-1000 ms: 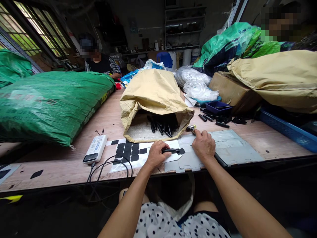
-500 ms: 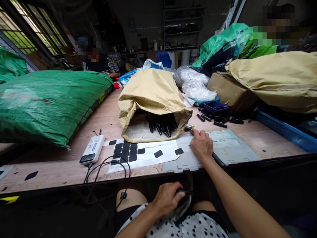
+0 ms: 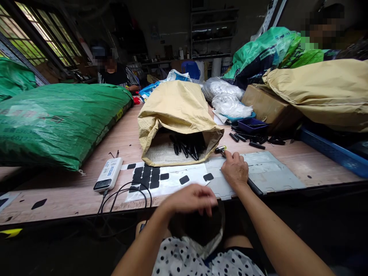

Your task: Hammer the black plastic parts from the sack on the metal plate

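My right hand (image 3: 235,168) is closed round a small hammer, its metal head (image 3: 220,149) with a yellowish end pointing away and its black handle (image 3: 254,186) emerging behind the wrist. It rests on a grey board (image 3: 273,172) at the table's front edge. My left hand (image 3: 195,200), slightly blurred, hovers over an open bag (image 3: 202,247) on my lap, its fingers loosely bent downward and nothing visible in them. Beside the board lies a white sheet (image 3: 175,188) with black rounded-square stickers (image 3: 146,177). Behind it, a tan sack (image 3: 178,101) opens toward me, holding black pen-like pieces (image 3: 186,147).
A white power bank (image 3: 108,174) with black cables stands left of the sheet. A green sack (image 3: 57,122) fills the left side. At right are loose black pieces (image 3: 257,145), a purple tray (image 3: 253,125), a carton (image 3: 270,107) and a blue tray (image 3: 330,151). Two people sit beyond.
My left hand has risen from my lap, and the dark slim piece it held is out of sight. The lap bag's mouth now shows wider. My right hand stays on the hammer.
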Demonstrator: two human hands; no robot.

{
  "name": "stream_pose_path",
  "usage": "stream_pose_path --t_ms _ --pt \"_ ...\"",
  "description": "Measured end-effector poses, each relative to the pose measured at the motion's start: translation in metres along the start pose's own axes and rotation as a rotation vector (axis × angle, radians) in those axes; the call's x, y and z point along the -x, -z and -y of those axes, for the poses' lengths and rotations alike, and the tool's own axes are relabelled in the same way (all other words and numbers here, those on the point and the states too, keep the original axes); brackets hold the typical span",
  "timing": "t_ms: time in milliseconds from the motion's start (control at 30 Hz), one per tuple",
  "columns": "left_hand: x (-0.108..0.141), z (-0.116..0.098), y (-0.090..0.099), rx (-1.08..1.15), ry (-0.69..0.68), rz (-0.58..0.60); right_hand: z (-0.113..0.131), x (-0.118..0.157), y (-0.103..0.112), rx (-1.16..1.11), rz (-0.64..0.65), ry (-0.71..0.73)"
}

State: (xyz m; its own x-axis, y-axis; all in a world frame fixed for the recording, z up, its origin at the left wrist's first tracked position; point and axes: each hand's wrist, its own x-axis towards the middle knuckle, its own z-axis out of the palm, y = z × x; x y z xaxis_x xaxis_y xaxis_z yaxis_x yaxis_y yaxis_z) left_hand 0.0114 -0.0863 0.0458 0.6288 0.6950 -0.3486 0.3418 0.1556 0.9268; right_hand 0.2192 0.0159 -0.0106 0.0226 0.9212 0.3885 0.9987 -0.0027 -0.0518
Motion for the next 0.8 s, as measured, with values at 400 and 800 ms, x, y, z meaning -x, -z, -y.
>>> stream_pose_path --t_ms 400,800 --pt "-0.050 0.022 0.133 -0.541 0.503 -1.249 0.001 -0.003 0.003 -0.004 0.027 -0.009" --pt "-0.016 0.039 0.032 -0.475 -0.224 -0.858 0.002 0.000 0.002 -0.001 0.010 -0.015"
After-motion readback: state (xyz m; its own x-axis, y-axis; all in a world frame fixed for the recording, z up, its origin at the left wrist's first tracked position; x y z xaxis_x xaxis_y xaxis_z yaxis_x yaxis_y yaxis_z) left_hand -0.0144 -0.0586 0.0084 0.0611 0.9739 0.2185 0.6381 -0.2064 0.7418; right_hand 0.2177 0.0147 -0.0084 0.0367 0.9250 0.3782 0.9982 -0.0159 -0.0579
